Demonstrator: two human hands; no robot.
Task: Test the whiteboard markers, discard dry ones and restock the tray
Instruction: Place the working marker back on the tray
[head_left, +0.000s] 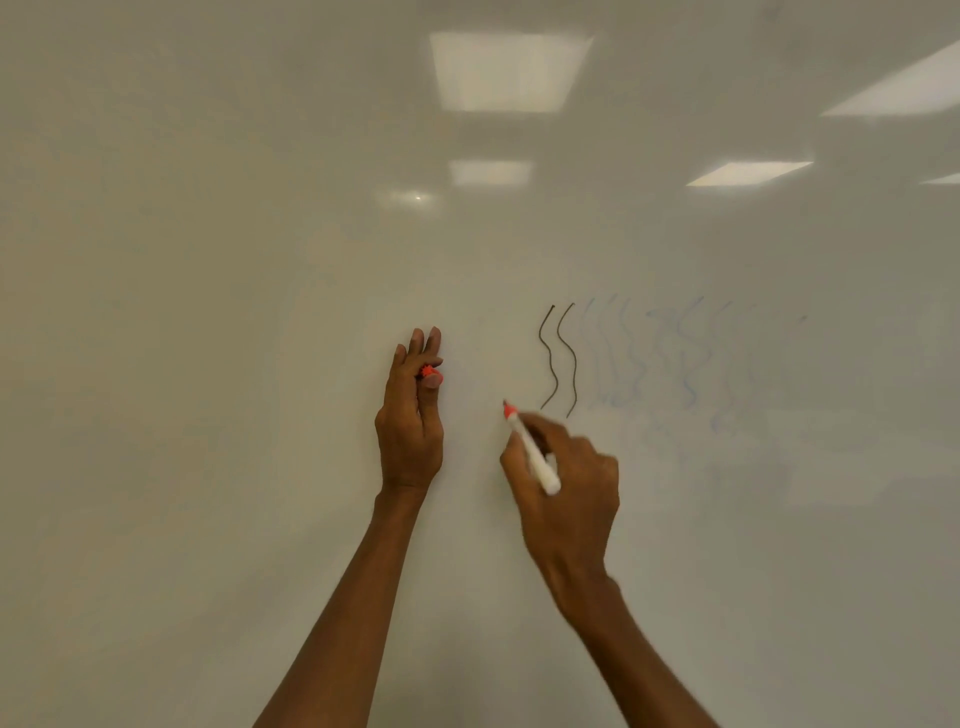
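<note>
A whiteboard (208, 260) fills the view. My right hand (569, 488) grips a white marker (535, 454) with an uncapped red tip (508, 410), which points up and left at the board, just left of two dark wavy lines (558, 358). My left hand (413, 415) is raised in front of the board to the left. It pinches the marker's red cap (430, 372) between thumb and fingers, the other fingers straight.
Several faint blue wavy lines (675, 358) run to the right of the dark ones, partly smudged. Ceiling lights reflect in the upper board. The marker tray is out of view.
</note>
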